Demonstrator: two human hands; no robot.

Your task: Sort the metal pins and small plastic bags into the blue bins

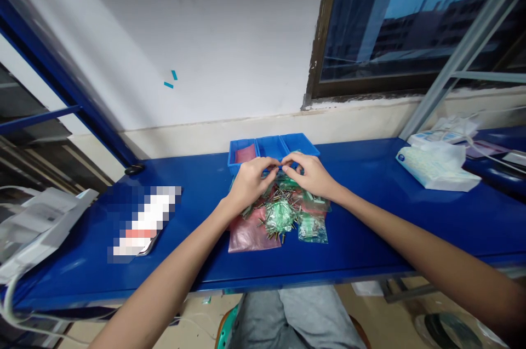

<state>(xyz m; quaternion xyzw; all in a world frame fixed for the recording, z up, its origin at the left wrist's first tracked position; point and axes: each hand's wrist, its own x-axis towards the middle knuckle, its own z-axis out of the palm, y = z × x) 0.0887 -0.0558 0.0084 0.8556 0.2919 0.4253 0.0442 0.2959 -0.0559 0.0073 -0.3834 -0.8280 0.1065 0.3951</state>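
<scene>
My left hand (255, 176) and my right hand (310, 173) meet fingertip to fingertip just in front of the blue divided bin (269, 147). Both are closed in a pinch; whatever lies between the fingers is too small to make out. Below them is a heap of small metal screw-like pins (283, 194). Around the pins lie a pink plastic bag (251, 235), a crumpled clear green-tinted bag (280, 216) and a smaller clear bag (312, 227). Something pink sits in the bin's left compartment.
A blurred-out flat object (148, 220) lies on the blue table (353, 250) to the left, with white power adapters (41, 212) beyond it. At right are a tissue pack (435, 165) and cables. A wall and window stand behind.
</scene>
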